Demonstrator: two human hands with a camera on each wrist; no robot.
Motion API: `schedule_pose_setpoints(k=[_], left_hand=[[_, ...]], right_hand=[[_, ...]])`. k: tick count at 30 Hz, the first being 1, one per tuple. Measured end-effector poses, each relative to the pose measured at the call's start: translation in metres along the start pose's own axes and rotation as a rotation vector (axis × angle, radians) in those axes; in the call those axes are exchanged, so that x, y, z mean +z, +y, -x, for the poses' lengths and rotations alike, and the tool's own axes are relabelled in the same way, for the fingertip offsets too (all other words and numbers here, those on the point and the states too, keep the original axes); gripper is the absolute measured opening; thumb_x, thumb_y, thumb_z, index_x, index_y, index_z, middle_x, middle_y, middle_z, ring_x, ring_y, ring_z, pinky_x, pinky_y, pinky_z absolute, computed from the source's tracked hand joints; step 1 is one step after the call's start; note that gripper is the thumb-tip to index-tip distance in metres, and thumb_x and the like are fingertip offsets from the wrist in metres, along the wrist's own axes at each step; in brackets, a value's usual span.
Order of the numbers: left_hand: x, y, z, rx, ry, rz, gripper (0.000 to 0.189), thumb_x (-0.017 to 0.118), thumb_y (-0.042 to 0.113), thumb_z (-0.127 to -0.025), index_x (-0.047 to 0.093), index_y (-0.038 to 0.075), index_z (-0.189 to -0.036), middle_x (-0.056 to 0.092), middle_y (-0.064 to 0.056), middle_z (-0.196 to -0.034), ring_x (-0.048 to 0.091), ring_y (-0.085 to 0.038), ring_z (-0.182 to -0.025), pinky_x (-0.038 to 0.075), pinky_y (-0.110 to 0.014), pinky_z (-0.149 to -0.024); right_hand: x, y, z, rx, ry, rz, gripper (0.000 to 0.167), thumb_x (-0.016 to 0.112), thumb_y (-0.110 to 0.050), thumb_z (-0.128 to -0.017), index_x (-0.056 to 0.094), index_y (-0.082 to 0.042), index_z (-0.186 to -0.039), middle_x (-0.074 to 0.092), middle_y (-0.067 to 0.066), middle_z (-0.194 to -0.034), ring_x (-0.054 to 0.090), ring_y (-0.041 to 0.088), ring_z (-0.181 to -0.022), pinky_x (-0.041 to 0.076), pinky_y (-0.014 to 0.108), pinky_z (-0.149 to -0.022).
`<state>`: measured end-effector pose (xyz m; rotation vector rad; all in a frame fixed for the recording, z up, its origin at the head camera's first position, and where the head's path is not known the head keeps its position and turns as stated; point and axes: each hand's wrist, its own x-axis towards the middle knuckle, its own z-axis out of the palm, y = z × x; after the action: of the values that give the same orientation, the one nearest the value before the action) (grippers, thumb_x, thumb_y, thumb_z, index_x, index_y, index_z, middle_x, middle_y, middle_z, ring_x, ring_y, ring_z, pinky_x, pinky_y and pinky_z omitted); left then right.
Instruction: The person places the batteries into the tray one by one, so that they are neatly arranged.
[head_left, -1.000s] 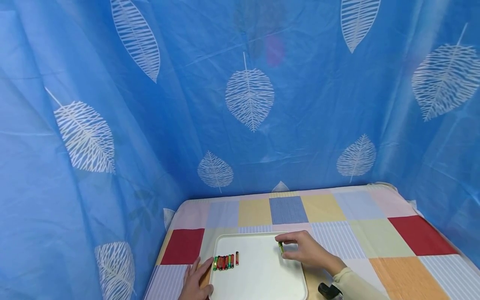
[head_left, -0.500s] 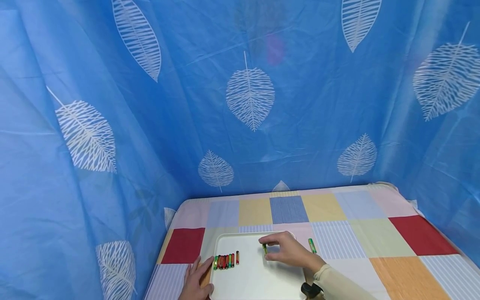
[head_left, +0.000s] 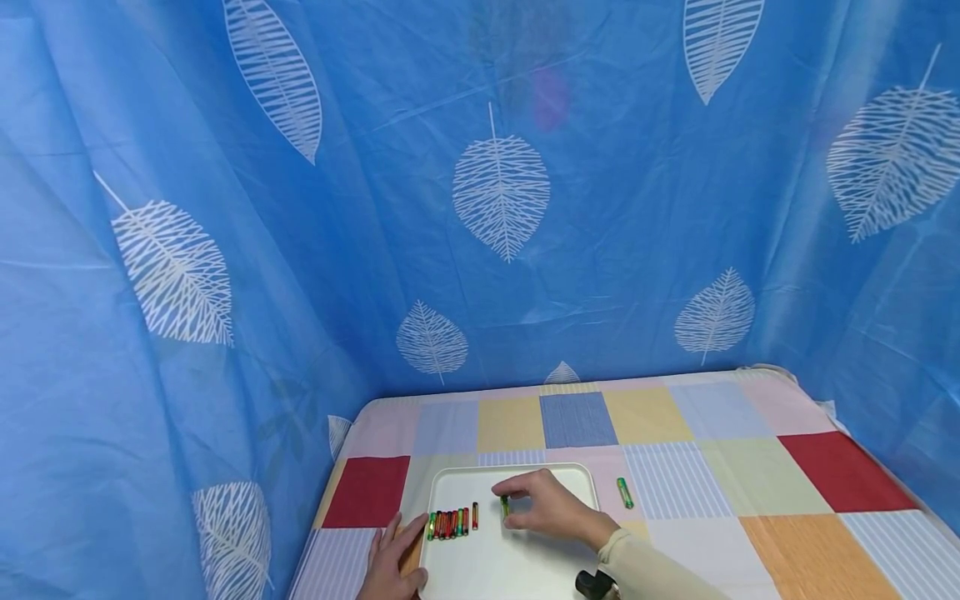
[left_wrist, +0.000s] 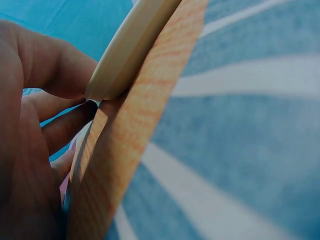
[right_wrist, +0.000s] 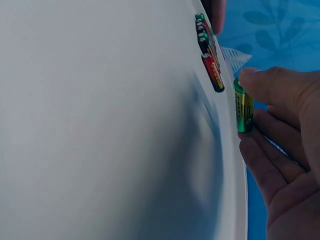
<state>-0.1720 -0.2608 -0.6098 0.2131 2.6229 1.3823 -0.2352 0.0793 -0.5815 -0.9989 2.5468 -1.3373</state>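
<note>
Your right hand (head_left: pixel 551 510) is over the middle of the white tray (head_left: pixel 525 562), with thumb and fingertips pinched on a green battery (head_left: pixel 506 506). In the right wrist view that battery (right_wrist: pixel 243 105) sits between your thumb and fingers, close above the tray's surface, just right of the row.

The row of batteries (head_left: pixel 452 522), red and green ones lying side by side, sits on the left part of the tray, with one red cell slightly apart at its right end. Your held battery is near that end but not touching it.

Your left hand (head_left: pixel 392 562) rests at the tray's near left corner, its fingers straight and lying against the rim; the left wrist view shows the fingers (left_wrist: pixel 55 70) touching the tray's edge (left_wrist: pixel 130 45).

One more green battery (head_left: pixel 625 492) lies on the checked cloth (head_left: pixel 750 467), just right of the tray. A blue curtain with white leaves (head_left: pixel 500 196) hangs behind the table.
</note>
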Motion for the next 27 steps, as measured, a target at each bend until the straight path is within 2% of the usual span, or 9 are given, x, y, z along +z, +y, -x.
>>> schedule_pose_setpoints(k=[7, 19, 27], left_hand=[[-0.001, -0.001, -0.001, -0.003, 0.008, -0.011, 0.083, 0.071, 0.01, -0.073, 0.06, 0.005, -0.155, 0.057, -0.03, -0.158, 0.014, -0.068, -0.158, -0.01, -0.086, -0.121], [-0.001, 0.002, 0.001, 0.003, 0.006, 0.0, 0.082, 0.071, 0.008, -0.073, 0.06, 0.004, -0.155, 0.056, -0.032, -0.157, 0.013, -0.068, -0.158, -0.01, -0.085, -0.121], [0.0, 0.002, -0.001, -0.012, -0.002, -0.009, 0.082, 0.071, 0.006, -0.074, 0.06, 0.006, -0.155, 0.055, -0.032, -0.158, 0.012, -0.069, -0.158, -0.011, -0.086, -0.121]], right_hand=[[0.014, -0.006, -0.01, 0.007, -0.024, 0.022, 0.047, 0.088, -0.013, -0.088, 0.078, -0.008, -0.134, 0.08, 0.004, -0.132, 0.074, 0.01, -0.121, 0.062, 0.027, -0.102], [0.03, -0.013, -0.023, -0.019, 0.015, 0.099, 0.047, 0.091, -0.01, -0.082, 0.08, -0.005, -0.128, 0.083, 0.004, -0.123, 0.075, 0.009, -0.115, 0.062, 0.027, -0.1], [0.038, -0.02, -0.03, -0.015, 0.006, 0.128, 0.049, 0.093, -0.011, -0.082, 0.08, -0.006, -0.128, 0.082, 0.003, -0.123, 0.075, 0.009, -0.116, 0.062, 0.029, -0.101]])
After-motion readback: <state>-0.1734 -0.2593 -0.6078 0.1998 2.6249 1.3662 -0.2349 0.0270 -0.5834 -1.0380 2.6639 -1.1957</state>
